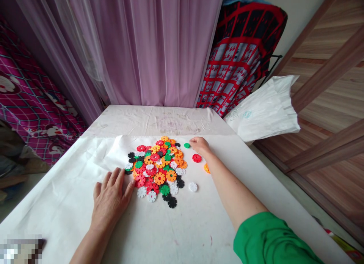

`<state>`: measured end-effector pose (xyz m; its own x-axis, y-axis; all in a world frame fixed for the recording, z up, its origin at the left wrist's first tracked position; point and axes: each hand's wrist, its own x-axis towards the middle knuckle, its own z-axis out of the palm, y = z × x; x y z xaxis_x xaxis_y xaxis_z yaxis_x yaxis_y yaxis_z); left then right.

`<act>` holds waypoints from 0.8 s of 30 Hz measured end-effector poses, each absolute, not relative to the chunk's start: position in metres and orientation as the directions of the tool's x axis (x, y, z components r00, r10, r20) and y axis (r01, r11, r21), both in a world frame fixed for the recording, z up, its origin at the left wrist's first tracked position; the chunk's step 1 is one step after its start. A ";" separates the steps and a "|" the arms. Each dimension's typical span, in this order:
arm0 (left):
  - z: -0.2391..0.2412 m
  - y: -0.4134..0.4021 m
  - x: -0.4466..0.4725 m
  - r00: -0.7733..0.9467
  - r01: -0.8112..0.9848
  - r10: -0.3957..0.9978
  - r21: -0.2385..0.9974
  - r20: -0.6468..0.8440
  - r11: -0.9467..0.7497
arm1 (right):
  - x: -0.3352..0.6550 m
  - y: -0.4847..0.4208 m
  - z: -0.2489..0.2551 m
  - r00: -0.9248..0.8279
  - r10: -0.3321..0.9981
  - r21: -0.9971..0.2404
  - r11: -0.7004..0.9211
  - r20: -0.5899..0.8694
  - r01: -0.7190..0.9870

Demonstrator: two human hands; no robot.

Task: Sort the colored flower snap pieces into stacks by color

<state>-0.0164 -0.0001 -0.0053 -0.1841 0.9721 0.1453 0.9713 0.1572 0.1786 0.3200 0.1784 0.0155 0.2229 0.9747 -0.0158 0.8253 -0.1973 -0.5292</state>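
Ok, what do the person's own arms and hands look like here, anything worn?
Both are bare hands with no gloves, rings or watch visible. The right hand has a bare forearm, with a bright green fabric sleeve covering the upper arm down to about the elbow. The left hand has a bare forearm as far as the frame shows; no sleeve is visible there.

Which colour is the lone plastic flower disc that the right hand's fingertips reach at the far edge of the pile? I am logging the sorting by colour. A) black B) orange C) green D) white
C: the right hand has its fingertips at a green plastic flower disc, lying just apart from the mixed pile of plastic flower discs.
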 end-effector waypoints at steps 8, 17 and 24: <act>-0.002 -0.001 -0.016 -0.173 0.974 0.975 0.168 0.136 0.150 | 0.311 0.156 0.040 0.148 0.988 -0.341 -0.128 0.034 0.931; -0.002 -0.001 -0.015 -0.173 0.973 0.975 0.177 0.141 0.147 | 0.283 0.161 0.049 0.036 0.998 -0.005 -0.036 -0.053 0.999; -0.003 -0.002 -0.016 -0.163 0.974 0.979 0.176 0.123 0.140 | 0.287 0.169 0.048 0.044 0.995 -0.025 -0.046 -0.094 0.999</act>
